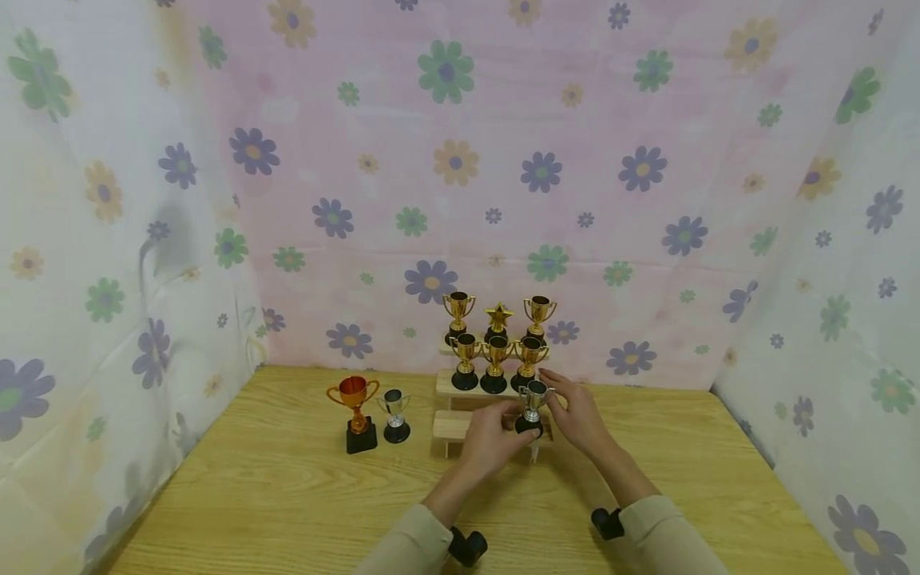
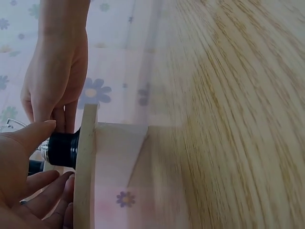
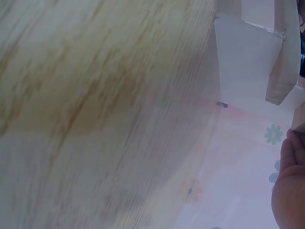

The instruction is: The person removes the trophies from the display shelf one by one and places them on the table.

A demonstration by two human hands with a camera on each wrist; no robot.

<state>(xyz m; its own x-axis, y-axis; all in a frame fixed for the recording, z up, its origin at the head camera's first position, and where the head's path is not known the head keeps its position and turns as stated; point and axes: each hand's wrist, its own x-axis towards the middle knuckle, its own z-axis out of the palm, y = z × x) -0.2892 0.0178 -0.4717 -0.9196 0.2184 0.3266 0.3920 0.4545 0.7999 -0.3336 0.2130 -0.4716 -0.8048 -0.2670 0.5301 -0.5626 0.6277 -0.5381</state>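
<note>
A small silver trophy cup (image 1: 533, 394) with a black base stands at the right end of the lowest step of a wooden tiered stand (image 1: 450, 426). My left hand (image 1: 492, 438) holds it low down, thumb across the black base (image 2: 63, 149) and fingers behind. On the other side my right hand (image 1: 577, 411) is beside the cup, its fingers extended near a handle; whether they touch is unclear. The right wrist view shows only part of that hand (image 3: 291, 191), with fairly straight fingers. Gold trophies (image 1: 496, 355) fill the middle step just behind.
The top step bears two gold cups (image 1: 538, 311) and a gold star trophy (image 1: 499, 317). Left of the stand, an orange-gold trophy (image 1: 356, 407) and another silver cup (image 1: 394, 407) stand on the wooden table (image 1: 287, 495). Flowered cloth (image 1: 496, 120) hangs behind and at both sides.
</note>
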